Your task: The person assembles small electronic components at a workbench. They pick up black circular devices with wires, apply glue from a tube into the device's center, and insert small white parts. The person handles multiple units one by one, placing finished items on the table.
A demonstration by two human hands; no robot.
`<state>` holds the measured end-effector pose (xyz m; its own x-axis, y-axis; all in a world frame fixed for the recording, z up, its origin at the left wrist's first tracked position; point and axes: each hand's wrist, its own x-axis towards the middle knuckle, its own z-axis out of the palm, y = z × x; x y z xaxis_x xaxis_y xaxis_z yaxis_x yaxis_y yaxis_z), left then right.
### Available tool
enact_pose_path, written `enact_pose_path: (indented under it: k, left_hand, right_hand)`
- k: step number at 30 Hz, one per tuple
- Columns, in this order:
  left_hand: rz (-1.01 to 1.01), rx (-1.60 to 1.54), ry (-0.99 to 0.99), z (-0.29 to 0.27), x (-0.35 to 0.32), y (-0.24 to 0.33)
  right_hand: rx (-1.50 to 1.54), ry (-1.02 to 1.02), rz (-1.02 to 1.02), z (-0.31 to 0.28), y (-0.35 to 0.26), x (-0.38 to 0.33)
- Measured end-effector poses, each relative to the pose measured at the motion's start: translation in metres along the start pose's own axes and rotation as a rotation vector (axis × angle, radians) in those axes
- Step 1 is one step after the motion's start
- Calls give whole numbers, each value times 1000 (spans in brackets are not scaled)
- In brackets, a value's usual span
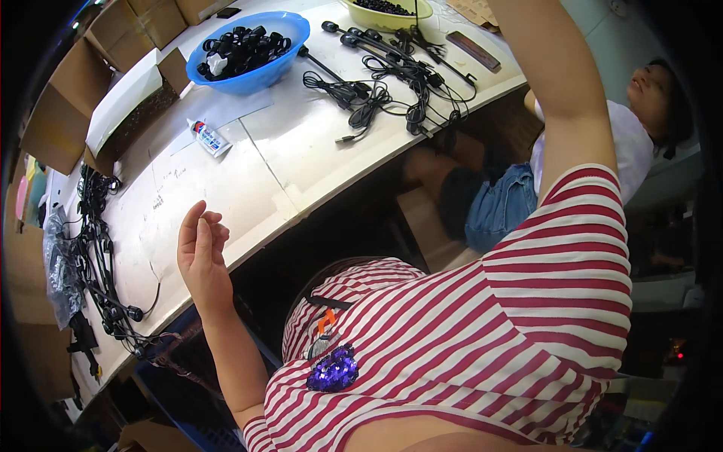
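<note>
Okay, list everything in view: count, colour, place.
Table: 1, white, left and centre
Large bowl: 1, blue, upper left
Ring-shaped parts: many, black, in it
Second bowl: 1, yellow, top centre
Small parts: many, black, inside that
Cables: many, black, upper centre and left
Tube: 1, white and blue, on table
Flat bar: 1, brownish, upper right
Cardboard boxes: several, brown, upper left
Plastic bag: 1, clear, left side
Other person: 1, white top, right
Striped shirt: 1, red-white, lower right
Ornament: 1, purple, on shirt
Left hand: 1, bare, by table edge
Right arm: 1, bare, upper right; right hand out of view
</note>
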<state>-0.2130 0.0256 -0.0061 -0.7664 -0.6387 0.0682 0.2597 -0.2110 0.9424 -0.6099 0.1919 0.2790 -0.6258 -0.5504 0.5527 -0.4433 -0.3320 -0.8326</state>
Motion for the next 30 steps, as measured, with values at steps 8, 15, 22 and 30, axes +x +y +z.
enact_pose_path:
  k: [8,15,22,30]
  left_hand:
    - [538,325,73,-16,3,51]
    - [1358,1065,-467,-16,-20,134]
    - [1307,1090,-613,4,-43,120]
    - [1324,1059,-666,12,-58,124]
  right_hand:
    - [-950,52,97,-56,198,-120]
    - [-1552,-8,-23,-31,190,-194]
    - [28,-384,-412,74,16,-230]
    - [359,-712,-646,60,-55,-282]
